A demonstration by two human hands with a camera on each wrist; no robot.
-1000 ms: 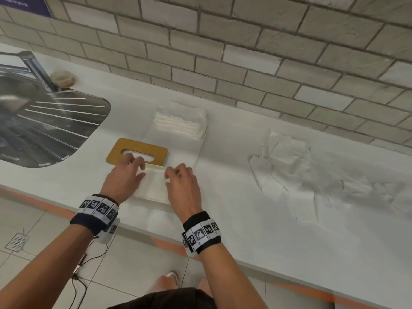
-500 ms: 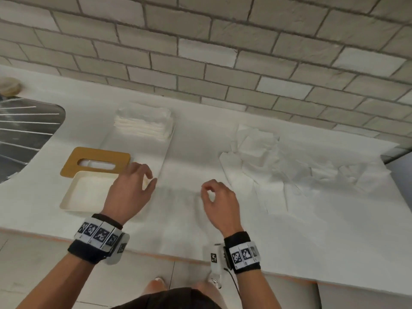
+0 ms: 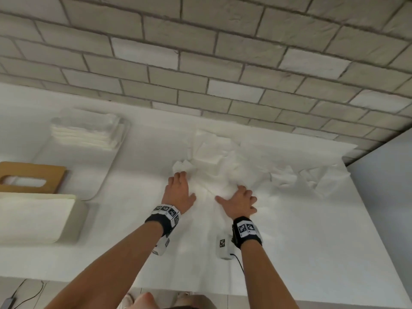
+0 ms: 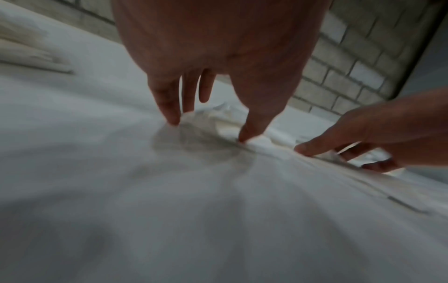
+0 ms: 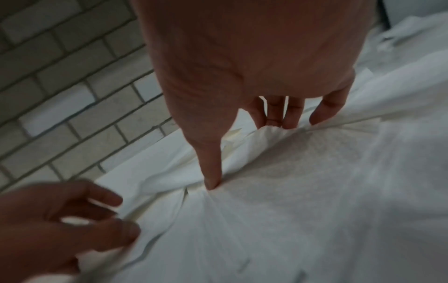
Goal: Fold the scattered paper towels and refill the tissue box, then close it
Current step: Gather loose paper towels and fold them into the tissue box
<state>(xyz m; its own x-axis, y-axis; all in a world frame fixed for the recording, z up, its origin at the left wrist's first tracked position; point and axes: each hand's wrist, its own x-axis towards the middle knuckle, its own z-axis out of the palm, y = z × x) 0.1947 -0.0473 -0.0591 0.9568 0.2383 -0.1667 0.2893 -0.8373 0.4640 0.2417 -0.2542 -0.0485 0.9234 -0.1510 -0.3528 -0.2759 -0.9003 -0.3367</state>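
Note:
Loose white paper towels (image 3: 287, 177) lie crumpled across the right of the counter. Both my hands are down on the nearest towel (image 3: 214, 186). My left hand (image 3: 185, 186) touches its left part with straight fingertips and thumb (image 4: 244, 137). My right hand (image 3: 231, 195) presses the right part, thumb (image 5: 212, 183) straight down and fingers on the bunched edge. The towel wrinkles between them. The cream tissue box (image 3: 75, 219) stands open at the left, its wooden slotted lid (image 3: 53, 177) lying behind it. A folded towel stack (image 3: 87, 132) rests further back.
The folded stack sits on a white tray (image 3: 104, 175) beside the lid. A brick wall (image 3: 223, 74) backs the counter, whose right end (image 3: 347, 166) is just past the towels. The front edge (image 3: 200, 291) is near my body.
Both hands left the tissue box and moved right onto the loose towels. The view swung right with them, so the sink is out of sight.

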